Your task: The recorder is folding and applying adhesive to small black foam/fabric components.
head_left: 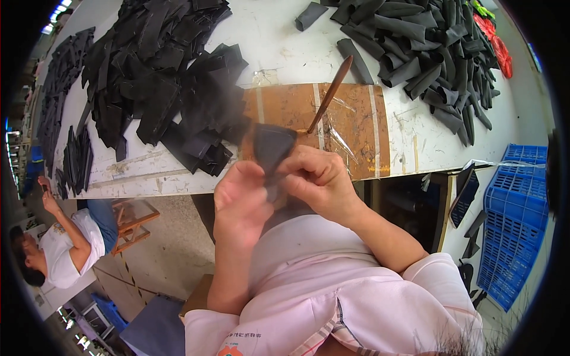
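A black fabric piece [274,142] is held up in front of my chest, at the table's near edge. My right hand [317,178] pinches its right side between thumb and fingers. On the other side my left hand [240,199], smeared by motion, has its fingers curled against the piece's lower left edge. Just beyond my right hand, a brown pointed rod [330,94] slants upward over a brown board [356,127] banded with pale tape. How the rod's lower end is fixed cannot be made out.
Flat black pieces [148,71] are heaped at left on the white table [279,53]. Rolled dark grey tubes [427,53] pile up at far right, near a red plastic bag [496,44]. Blue crates [515,219] stand at right. Another person [74,243] sits at left by a wooden stool [133,222].
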### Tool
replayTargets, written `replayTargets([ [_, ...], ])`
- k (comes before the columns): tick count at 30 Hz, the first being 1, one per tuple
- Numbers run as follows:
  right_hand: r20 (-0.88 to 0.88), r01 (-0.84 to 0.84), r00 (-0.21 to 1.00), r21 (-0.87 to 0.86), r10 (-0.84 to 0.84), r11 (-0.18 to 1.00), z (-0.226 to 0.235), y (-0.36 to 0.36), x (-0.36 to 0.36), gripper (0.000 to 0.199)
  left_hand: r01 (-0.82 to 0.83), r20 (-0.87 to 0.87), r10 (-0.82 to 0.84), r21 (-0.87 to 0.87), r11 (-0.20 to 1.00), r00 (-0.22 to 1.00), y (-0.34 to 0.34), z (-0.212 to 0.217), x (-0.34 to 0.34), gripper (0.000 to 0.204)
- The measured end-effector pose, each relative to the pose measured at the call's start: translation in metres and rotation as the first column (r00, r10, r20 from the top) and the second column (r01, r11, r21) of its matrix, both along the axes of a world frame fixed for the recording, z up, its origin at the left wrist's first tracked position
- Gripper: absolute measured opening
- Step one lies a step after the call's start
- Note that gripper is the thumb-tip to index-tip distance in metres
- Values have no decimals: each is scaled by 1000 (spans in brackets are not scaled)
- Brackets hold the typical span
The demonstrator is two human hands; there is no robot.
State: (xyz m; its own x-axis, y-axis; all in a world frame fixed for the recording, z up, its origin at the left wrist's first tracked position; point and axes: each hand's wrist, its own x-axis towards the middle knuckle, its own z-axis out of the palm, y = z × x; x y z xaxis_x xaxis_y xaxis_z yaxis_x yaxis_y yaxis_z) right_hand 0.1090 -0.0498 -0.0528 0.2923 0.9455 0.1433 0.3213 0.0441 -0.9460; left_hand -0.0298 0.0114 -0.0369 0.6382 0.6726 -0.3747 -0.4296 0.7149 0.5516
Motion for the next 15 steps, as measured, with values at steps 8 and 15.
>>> replayTargets([
  [8, -993, -313, 112, -61, -27, 948, -11, 1, -5, 10, 45, -512, 539, 752, 658, 669, -10, -12, 20, 19],
  [15, -827, -217, 561, -109, 32, 970, -22, 1, -4, 20, -30, -551, 334, 488, 873, 765, -7, 0, 12, 20],
])
